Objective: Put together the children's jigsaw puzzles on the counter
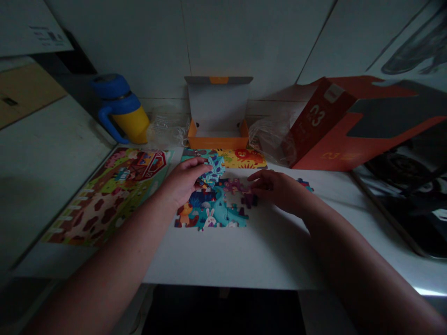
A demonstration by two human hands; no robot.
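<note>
A partly joined jigsaw puzzle lies on the white table, showing a teal dinosaur, a white rabbit and an orange dog. My left hand is closed on teal, leaf-patterned puzzle pieces, held over the puzzle's upper left part; how many is unclear. At the puzzle's right side, my right hand has its fingertips curled at a purple puzzle piece, which touches or lies close to the joined part. Beyond my right wrist, a blue and red puzzle piece is partly hidden.
An open orange box stands against the wall, behind printed picture sheets. Clear plastic bags flank it. A farm picture and blue-yellow jug are left. A large red box and a stove are right.
</note>
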